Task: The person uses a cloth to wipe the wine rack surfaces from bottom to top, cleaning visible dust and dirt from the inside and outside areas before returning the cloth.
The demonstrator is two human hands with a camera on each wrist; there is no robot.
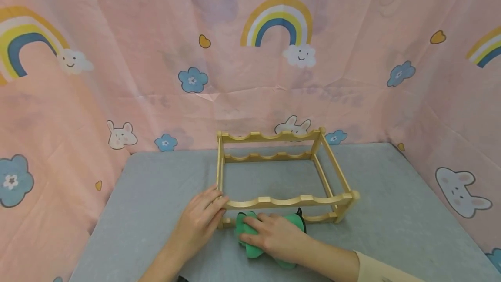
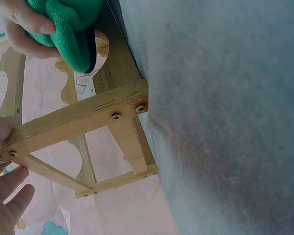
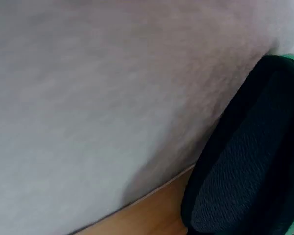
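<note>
A light wooden wine rack [image 1: 283,201] with scalloped rails stands on the table. My left hand [image 1: 201,214] grips its near left corner, thumb on one side of the frame and fingers on the other in the left wrist view. In front of the near rails, my right hand [image 1: 278,236] holds a bunched green fuzzy cloth piece [image 1: 254,249] with black edging and a small black loop. The left wrist view shows this green cloth [image 2: 73,29] against the rack's lower rail. Up close, its dark oval side [image 3: 247,156] fills the right of the right wrist view.
A grey cloth covers the table [image 1: 168,182]. Pink printed curtains [image 1: 250,82] hang behind and along both sides. Screw heads show on the rack's end bar [image 2: 83,115]. A small black object [image 1: 182,279] shows at the bottom edge, by the left forearm.
</note>
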